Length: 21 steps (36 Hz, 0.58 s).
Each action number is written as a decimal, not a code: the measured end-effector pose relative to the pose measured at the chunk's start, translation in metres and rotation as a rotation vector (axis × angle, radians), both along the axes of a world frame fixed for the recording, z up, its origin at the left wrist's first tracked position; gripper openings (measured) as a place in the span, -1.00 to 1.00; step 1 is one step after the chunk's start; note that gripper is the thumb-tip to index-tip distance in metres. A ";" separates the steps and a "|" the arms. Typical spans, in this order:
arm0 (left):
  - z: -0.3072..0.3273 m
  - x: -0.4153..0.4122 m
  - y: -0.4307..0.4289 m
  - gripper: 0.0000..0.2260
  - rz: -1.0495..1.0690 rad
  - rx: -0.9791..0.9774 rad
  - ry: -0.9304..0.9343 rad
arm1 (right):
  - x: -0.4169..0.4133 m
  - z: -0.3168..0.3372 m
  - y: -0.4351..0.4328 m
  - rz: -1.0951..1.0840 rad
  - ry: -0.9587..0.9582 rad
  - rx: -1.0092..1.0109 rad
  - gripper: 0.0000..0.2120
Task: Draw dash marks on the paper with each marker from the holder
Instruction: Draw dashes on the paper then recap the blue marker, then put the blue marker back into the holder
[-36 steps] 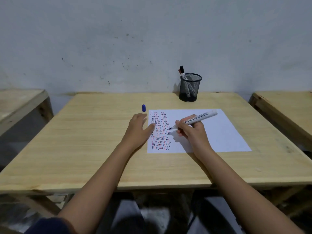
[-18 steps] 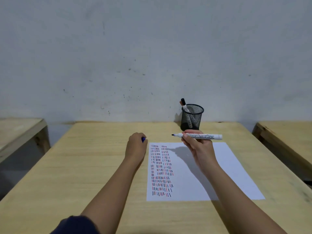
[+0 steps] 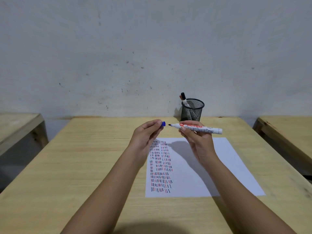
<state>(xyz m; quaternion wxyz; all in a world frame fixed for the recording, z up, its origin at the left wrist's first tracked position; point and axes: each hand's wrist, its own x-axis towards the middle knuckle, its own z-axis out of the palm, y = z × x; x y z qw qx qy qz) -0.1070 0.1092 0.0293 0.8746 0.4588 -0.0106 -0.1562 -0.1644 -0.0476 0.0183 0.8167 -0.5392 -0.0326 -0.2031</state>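
Note:
My right hand (image 3: 198, 141) holds a white board marker (image 3: 200, 128) level above the table, its bare tip pointing left. My left hand (image 3: 146, 135) pinches a small blue cap (image 3: 163, 124) just left of that tip, with a narrow gap between them. Below both hands lies a white sheet of paper (image 3: 224, 166) with two columns of black, red and blue dash marks on its left part. A black mesh holder (image 3: 192, 110) stands at the table's far edge with two markers (image 3: 184, 99) leaning in it.
The wooden table (image 3: 84, 166) reaches back to a grey, speckled wall. Another wooden table (image 3: 18, 125) stands to the left and one (image 3: 287, 130) to the right, each across a gap.
My right hand lifted the marker off the paper and turned it level. My left hand picked the blue cap off the table and raised it to the marker's tip. The camera tilted upward.

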 end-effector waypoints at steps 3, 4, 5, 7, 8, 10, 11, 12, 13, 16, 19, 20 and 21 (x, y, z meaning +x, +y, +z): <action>0.003 -0.006 -0.006 -0.94 -0.019 -0.014 -0.004 | -0.001 0.001 0.001 0.006 -0.005 -0.009 -0.85; 0.004 -0.007 -0.007 -0.95 -0.028 -0.019 -0.009 | -0.001 0.001 0.001 0.011 -0.009 -0.019 -0.85; 0.005 -0.008 -0.008 -0.95 -0.038 -0.020 -0.015 | -0.002 0.001 0.000 0.015 -0.013 -0.024 -0.86; 0.007 -0.010 -0.010 -0.94 -0.071 0.007 -0.038 | -0.002 0.002 -0.001 0.014 -0.011 -0.018 -0.86; 0.008 -0.011 -0.010 -0.93 -0.089 0.032 -0.052 | -0.003 0.002 -0.001 0.014 -0.012 -0.022 -0.86; 0.010 -0.013 -0.011 -0.92 -0.120 0.071 -0.076 | -0.004 0.004 -0.002 0.025 -0.014 -0.058 -0.85; 0.010 -0.014 -0.011 -0.91 -0.131 0.081 -0.083 | -0.005 0.005 -0.002 0.035 -0.017 -0.074 -0.86; 0.011 -0.015 -0.011 -0.91 -0.138 0.086 -0.089 | -0.006 0.005 -0.002 0.044 -0.018 -0.081 -0.86; 0.012 -0.016 -0.011 -0.92 -0.141 0.093 -0.095 | -0.007 0.006 -0.002 0.051 -0.015 -0.079 -0.86; 0.014 -0.018 -0.011 -0.93 -0.134 0.148 -0.133 | -0.008 0.007 -0.003 0.043 0.003 -0.091 -0.86; 0.015 -0.019 -0.011 -0.94 -0.128 0.193 -0.174 | -0.011 0.006 -0.002 0.018 0.014 -0.110 -0.85; 0.014 -0.019 -0.010 -0.94 -0.128 0.198 -0.179 | -0.012 0.005 -0.001 0.012 0.017 -0.112 -0.85; 0.014 -0.020 -0.010 -0.94 -0.129 0.202 -0.182 | -0.013 0.005 -0.001 0.013 0.020 -0.114 -0.87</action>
